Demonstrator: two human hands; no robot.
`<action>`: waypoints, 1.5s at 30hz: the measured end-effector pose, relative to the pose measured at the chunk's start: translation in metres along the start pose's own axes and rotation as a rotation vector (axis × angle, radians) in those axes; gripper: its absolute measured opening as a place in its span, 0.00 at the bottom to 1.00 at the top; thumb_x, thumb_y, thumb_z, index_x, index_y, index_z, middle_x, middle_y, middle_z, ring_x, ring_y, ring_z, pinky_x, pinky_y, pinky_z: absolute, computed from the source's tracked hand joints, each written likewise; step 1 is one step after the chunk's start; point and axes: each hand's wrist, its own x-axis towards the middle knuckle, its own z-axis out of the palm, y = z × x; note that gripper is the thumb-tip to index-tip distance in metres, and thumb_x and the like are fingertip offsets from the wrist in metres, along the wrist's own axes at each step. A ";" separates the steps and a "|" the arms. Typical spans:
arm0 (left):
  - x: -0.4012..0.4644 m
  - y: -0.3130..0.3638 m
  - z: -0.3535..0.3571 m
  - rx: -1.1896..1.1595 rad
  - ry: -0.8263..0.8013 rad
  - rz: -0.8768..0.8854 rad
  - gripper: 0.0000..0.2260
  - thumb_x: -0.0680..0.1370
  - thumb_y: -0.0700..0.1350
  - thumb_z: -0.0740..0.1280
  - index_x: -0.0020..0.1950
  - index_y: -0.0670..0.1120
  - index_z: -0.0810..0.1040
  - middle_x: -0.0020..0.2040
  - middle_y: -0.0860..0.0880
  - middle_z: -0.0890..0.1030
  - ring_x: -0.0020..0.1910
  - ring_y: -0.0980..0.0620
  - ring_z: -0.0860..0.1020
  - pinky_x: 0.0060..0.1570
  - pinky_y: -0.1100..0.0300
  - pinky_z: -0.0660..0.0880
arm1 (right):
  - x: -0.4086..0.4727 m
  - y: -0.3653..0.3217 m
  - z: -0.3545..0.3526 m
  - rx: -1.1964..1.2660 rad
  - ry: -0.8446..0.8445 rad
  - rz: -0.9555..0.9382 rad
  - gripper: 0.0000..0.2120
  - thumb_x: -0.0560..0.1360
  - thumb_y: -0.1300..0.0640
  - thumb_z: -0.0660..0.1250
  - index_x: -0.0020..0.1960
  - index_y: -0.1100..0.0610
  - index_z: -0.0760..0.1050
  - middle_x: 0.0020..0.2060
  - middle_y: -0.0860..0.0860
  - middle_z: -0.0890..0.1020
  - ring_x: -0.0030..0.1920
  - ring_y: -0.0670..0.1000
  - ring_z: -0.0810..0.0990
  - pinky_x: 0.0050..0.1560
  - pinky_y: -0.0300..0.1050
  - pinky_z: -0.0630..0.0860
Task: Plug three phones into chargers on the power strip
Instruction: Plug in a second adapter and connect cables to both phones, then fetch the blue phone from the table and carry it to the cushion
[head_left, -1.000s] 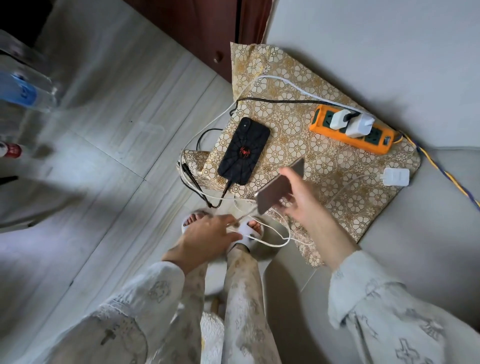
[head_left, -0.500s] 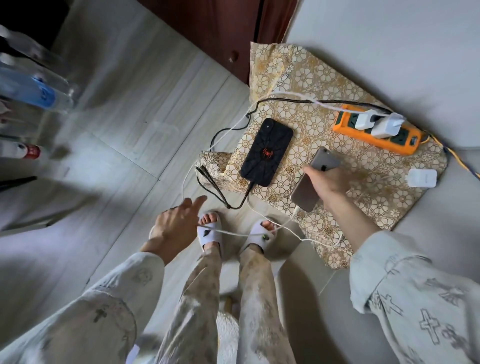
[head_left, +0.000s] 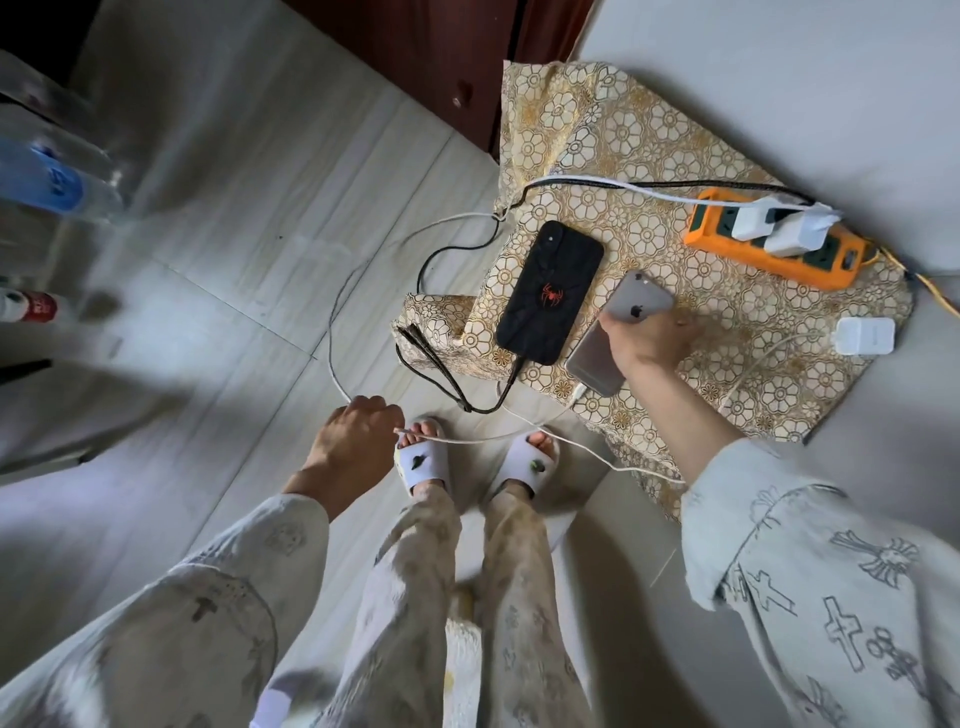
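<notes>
A grey phone (head_left: 636, 304) lies face down on the patterned cloth (head_left: 644, 150), a white cable plugged into its near end. My right hand (head_left: 649, 340) grips it by its right edge. To its left lies a black phone (head_left: 550, 291) with a red spider, a black cable in its near end. An orange power strip (head_left: 727, 249) at the back right carries two white chargers (head_left: 779, 228). A third white charger (head_left: 866, 336) lies loose on the cloth. Low over the floor, my left hand (head_left: 350, 441) pinches a white cable (head_left: 467, 440) near its free plug.
Plastic bottles (head_left: 49, 171) stand on the floor at the far left. A dark wooden cabinet (head_left: 431, 62) is at the back. My feet in white slippers (head_left: 423, 457) stand on the tiles before the cloth. Black and white cables (head_left: 431, 260) loop over the floor.
My right hand has set the grey phone down flat beside the black one. My left hand has curled and taken hold of the white cable on the floor.
</notes>
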 end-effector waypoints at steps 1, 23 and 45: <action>0.001 0.000 0.002 -0.012 -0.005 0.001 0.11 0.74 0.39 0.62 0.55 0.45 0.77 0.52 0.44 0.79 0.57 0.43 0.75 0.53 0.53 0.71 | -0.002 0.002 -0.001 0.022 0.007 -0.041 0.34 0.70 0.49 0.71 0.67 0.64 0.61 0.67 0.64 0.62 0.65 0.62 0.66 0.63 0.54 0.70; -0.252 0.017 -0.113 -0.769 0.358 -0.420 0.10 0.78 0.41 0.62 0.57 0.43 0.78 0.51 0.42 0.83 0.51 0.43 0.80 0.52 0.58 0.73 | -0.291 -0.061 -0.102 -0.152 -0.667 -0.765 0.14 0.77 0.53 0.60 0.57 0.60 0.75 0.54 0.58 0.81 0.56 0.56 0.78 0.61 0.53 0.73; -0.759 -0.256 -0.009 -1.225 1.583 -1.031 0.07 0.77 0.41 0.63 0.50 0.50 0.78 0.44 0.47 0.83 0.47 0.48 0.81 0.53 0.54 0.76 | -0.929 -0.062 0.115 -0.454 -1.430 -1.641 0.12 0.77 0.63 0.59 0.60 0.59 0.73 0.45 0.54 0.81 0.40 0.51 0.80 0.41 0.39 0.76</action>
